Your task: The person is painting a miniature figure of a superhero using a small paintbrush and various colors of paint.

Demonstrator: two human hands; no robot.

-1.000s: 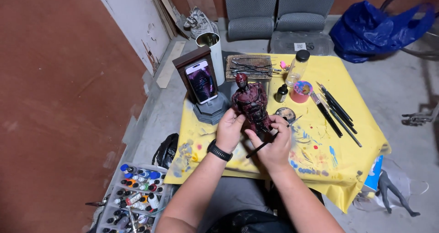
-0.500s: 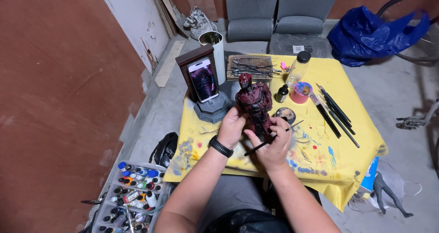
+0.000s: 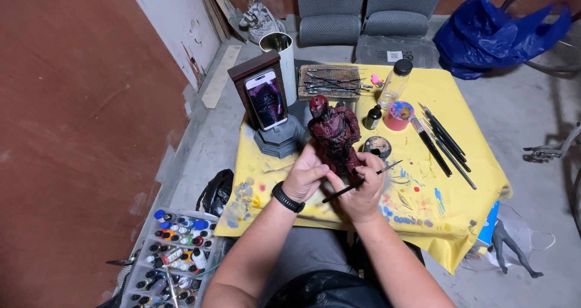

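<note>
the left hand (image 3: pixel 305 176) stays clamped round the legs of the dark red figure (image 3: pixel 333 135), upright over the yellow counter (image 3: pixel 423 205), while the right hand (image 3: pixel 361 190), fingers pinching a thin brush (image 3: pixel 362 182), has barely shifted, so painting goes on.

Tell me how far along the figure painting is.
Most of the figure already looks dark red, head to legs. In hand: the left hand steadies its lower part while the right hand holds a thin brush by the legs. What is left cannot be judged; the lower part is hidden behind the hands.
</note>
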